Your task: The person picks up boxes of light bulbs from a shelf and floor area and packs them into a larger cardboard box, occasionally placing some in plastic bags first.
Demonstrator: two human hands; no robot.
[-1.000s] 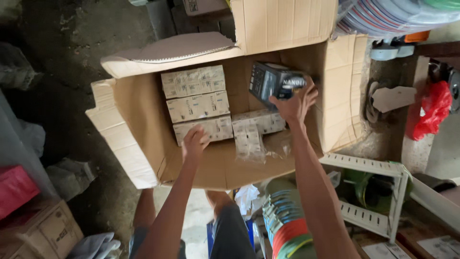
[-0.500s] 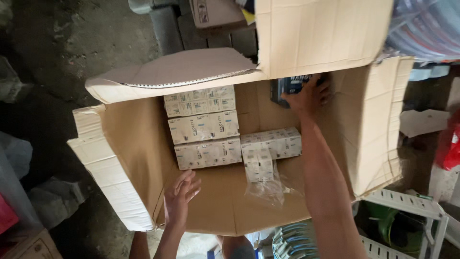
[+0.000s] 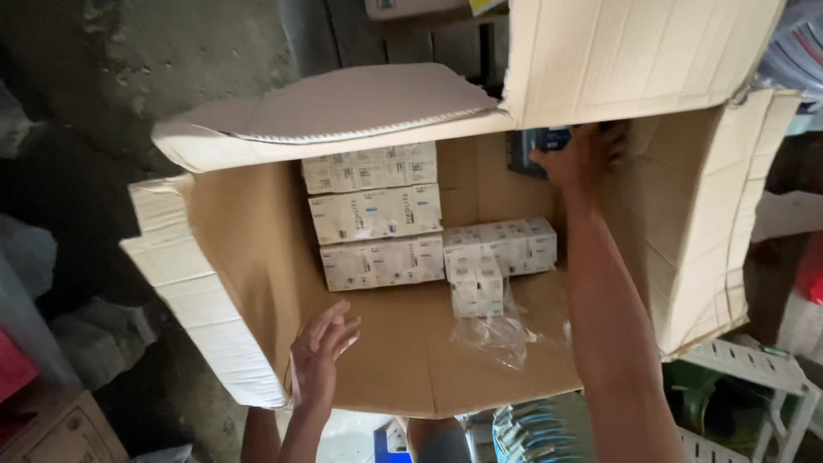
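Note:
A large open cardboard carton lies in front of me with its flaps spread. My right hand reaches deep into its far right corner and grips a dark blue box, partly hidden under the top flap. Three rows of white packs are stacked against the carton's back, with more white packs beside them and a crumpled clear plastic wrap in front. My left hand hovers near the carton's front edge, fingers apart, holding nothing.
A white plastic rack stands at the lower right. A striped coil of hose lies below the carton. A brown box sits at the lower left on the dark concrete floor.
My right hand has pushed the dark blue box further into the carton's far right corner. My left hand has drawn back from the white packs to the front edge.

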